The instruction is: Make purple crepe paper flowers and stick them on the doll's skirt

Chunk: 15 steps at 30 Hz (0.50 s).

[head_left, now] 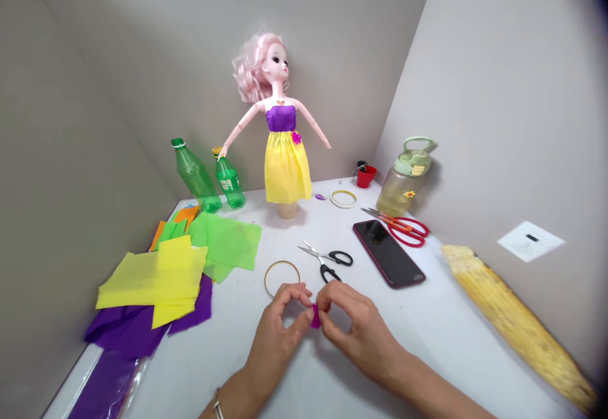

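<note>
1. Pinching close right now: your left hand and your right hand meet at the fingertips, both narrow, both holding one small magenta crepe-paper scrap.
2. There's that scrap, between your hands at the near edge of the action, over the white table.
3. Just past your left hand lies a thin gold ring, and to its right, black-handled scissors sit with blades open, pointing left.
4. Over on the right, a dark smartphone lies beside red-handled scissors.
5. Far left, overlapping sheets of yellow crepe paper, green crepe paper and purple crepe paper pile up.
6. At the far side, a pink-haired doll stands in a purple-and-yellow dress, with two green plastic bottles to its left, a magenta flower at its waist.
</note>
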Motion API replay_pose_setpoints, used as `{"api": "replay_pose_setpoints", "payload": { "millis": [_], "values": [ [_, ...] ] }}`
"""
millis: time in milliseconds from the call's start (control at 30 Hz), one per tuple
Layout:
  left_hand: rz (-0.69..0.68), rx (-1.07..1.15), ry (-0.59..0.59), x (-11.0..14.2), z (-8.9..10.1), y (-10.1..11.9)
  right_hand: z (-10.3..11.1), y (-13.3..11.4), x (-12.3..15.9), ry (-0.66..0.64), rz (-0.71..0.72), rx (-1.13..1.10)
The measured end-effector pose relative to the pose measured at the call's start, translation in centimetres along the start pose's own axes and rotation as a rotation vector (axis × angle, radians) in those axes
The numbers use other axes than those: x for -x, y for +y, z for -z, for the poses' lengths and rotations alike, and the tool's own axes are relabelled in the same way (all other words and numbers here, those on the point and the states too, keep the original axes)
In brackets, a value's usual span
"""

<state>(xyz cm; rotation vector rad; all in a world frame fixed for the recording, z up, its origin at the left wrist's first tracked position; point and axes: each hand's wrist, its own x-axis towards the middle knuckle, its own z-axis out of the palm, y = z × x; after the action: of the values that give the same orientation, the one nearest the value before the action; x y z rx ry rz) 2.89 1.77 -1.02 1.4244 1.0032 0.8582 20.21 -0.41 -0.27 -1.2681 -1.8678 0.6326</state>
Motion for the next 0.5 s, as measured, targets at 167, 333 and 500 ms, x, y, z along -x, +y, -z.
{"api": "replay_pose_setpoints", "payload": {
  "millis": [167, 333, 500],
  "values": [
    [-0.009, -0.004, -0.015, 0.02, 0.10, -0.07, 0.02, -0.09, 0.06, 0.003, 0.013, 0.021],
    [-0.011, 0.000, -0.024, -0.06, 0.14, -0.06, 0.02, -0.29, -0.07, -0.002, 0.013, 0.029],
    [-0.003, -0.020, -0.024, -0.14, 0.05, -0.11, -0.03, -0.35, -0.09, -0.004, 0.018, 0.041]
  ]
}}
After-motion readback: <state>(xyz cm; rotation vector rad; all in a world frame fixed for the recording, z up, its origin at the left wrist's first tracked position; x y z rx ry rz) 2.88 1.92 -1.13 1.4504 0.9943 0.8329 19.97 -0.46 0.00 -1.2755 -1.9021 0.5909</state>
